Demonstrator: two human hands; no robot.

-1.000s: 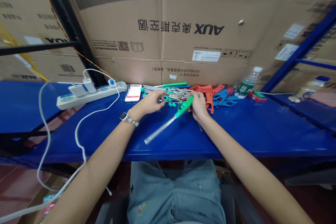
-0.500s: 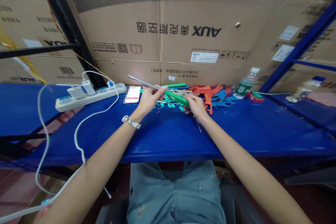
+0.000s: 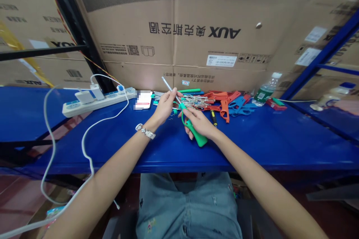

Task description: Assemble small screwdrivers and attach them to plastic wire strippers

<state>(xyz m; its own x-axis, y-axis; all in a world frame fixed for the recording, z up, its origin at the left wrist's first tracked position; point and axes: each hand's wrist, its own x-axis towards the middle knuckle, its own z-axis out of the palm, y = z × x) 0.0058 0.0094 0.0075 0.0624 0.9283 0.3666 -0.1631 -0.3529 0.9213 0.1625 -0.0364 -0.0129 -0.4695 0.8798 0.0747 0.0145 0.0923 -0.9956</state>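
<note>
A green plastic piece with a rounded handle (image 3: 199,138) is in my right hand (image 3: 198,121), whose fingers close round its upper part. My left hand (image 3: 166,105) pinches a thin metal rod (image 3: 167,83) that slants from upper left down to the green piece's end. Behind my hands lies a pile of metal rods (image 3: 196,101) with small green parts among them. Right of the pile are orange gun-shaped pieces (image 3: 224,105) and blue ones (image 3: 241,106). A yellow and black screwdriver (image 3: 213,118) lies beside my right hand.
At the left are a white power strip (image 3: 108,99) with chargers and loose cables, and a phone (image 3: 144,101). A plastic bottle (image 3: 263,91) and a red box (image 3: 276,104) stand right. Cardboard (image 3: 190,3) walls the back of the blue table (image 3: 280,138).
The green piece has swung so its handle points down toward me. The rod is steeper, and my left hand has shifted slightly right. The screwdriver's handle now shows.
</note>
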